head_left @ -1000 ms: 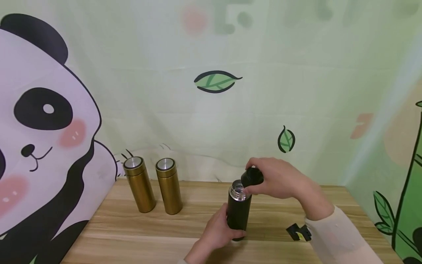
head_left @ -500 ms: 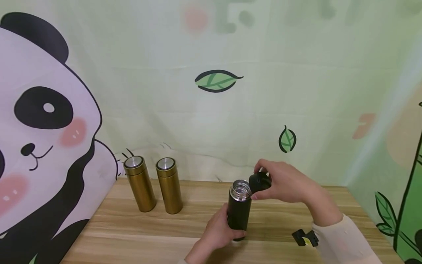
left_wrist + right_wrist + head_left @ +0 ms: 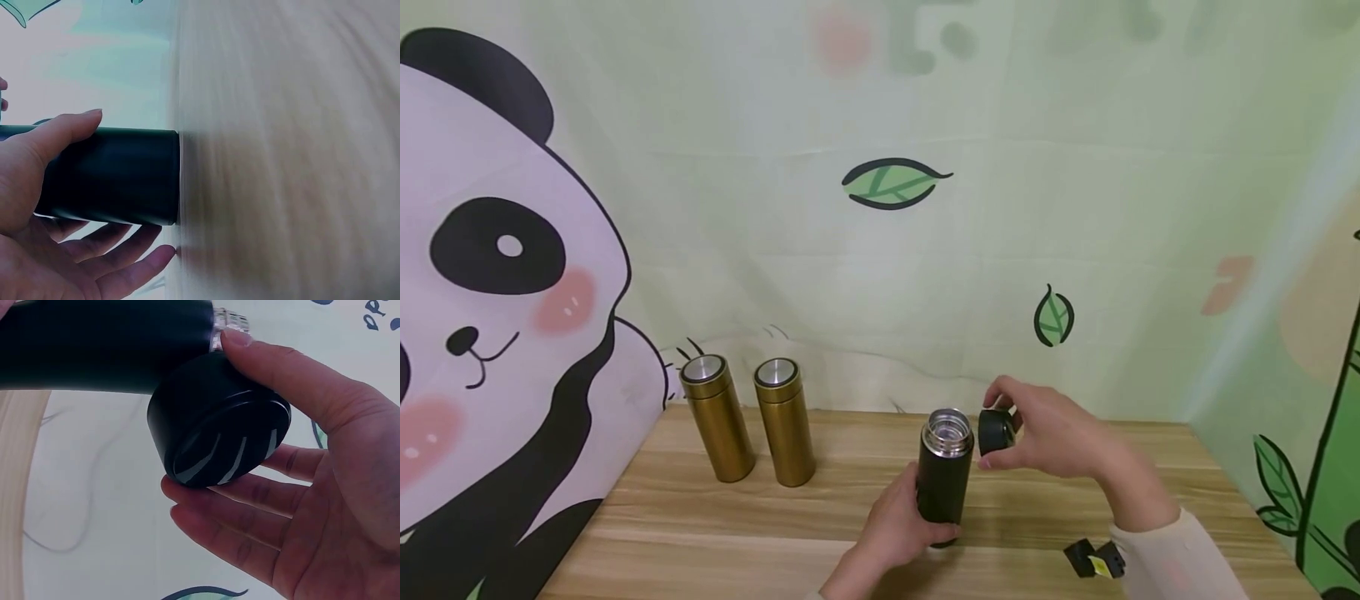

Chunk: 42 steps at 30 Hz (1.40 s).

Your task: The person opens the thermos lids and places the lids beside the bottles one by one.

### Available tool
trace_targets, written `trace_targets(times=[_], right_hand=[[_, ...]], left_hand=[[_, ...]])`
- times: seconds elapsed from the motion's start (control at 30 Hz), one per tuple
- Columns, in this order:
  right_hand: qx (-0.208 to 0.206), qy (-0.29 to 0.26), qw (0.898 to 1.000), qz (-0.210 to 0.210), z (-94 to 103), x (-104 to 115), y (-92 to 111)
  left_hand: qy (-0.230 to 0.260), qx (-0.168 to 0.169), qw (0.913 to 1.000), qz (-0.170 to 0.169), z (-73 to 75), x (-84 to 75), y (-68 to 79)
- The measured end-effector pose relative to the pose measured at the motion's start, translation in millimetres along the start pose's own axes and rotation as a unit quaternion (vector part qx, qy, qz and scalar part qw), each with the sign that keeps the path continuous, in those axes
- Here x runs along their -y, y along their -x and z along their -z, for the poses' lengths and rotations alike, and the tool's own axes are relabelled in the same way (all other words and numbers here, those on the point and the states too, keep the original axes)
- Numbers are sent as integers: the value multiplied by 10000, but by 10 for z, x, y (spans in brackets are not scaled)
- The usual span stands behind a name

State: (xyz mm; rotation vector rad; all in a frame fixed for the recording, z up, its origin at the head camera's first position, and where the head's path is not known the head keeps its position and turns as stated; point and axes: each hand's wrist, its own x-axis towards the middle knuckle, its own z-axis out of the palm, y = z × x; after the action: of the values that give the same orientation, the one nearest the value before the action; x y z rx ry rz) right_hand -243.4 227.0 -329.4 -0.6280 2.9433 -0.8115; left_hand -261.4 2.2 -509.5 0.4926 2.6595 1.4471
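Black bottle (image 3: 943, 483) stands on the wooden table (image 3: 700, 542), lower middle of the head frame, slightly right of centre. Its steel mouth (image 3: 948, 433) is bare. Black cap (image 3: 995, 432) sits just beside the rim, on its right, a thin gap between them in the head view.

Change since the last second: cap was lapping over the right edge of the mouth; now it's further right and lower, and it's turned. Right hand (image 3: 1052, 429) went with it. Bottle and left hand (image 3: 897, 521) look unmoved. I read that as bottle fully uncapped, cap clear of the opening.

Hands: left grasps the lower body of the bottle, thumb on one side, fingers round the other. Right pinches the cap between thumb and fingertips.

Further out: two gold bottles, one (image 3: 718, 429) and its neighbour (image 3: 786, 433), upright, lids on, left of centre. Black-and-yellow piece (image 3: 1096, 560) at the right sleeve (image 3: 1180, 558), lower right.

Hard to see: I can't make out what's deep inside the mouth. Left fingers are mostly behind the bottle from the head; bottle top runs off the left edge in the left wrist view, where right fingertips barely show. In the right wrist view the cap covers part of the neck, and its inside faces away from me.
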Motion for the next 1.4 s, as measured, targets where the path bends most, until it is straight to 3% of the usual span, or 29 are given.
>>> trace_targets(times=[0.27, 0.73, 1.0, 1.4], right_hand=[[108, -488, 9987, -110, -151, -121, 11], [-141, -481, 9987, 19, -479, -396, 64], [-375, -559, 9971, 353, -706, -574, 114], [-293, -897, 9954, 141, -946, -749, 147]], left_hand=[[5, 34, 10000, 79, -2, 6, -10], [-2, 31, 10000, 35, 21, -27, 24], [-29, -17, 10000, 17, 14, -29, 28], [-154, -158, 9998, 18, -6, -34, 33]])
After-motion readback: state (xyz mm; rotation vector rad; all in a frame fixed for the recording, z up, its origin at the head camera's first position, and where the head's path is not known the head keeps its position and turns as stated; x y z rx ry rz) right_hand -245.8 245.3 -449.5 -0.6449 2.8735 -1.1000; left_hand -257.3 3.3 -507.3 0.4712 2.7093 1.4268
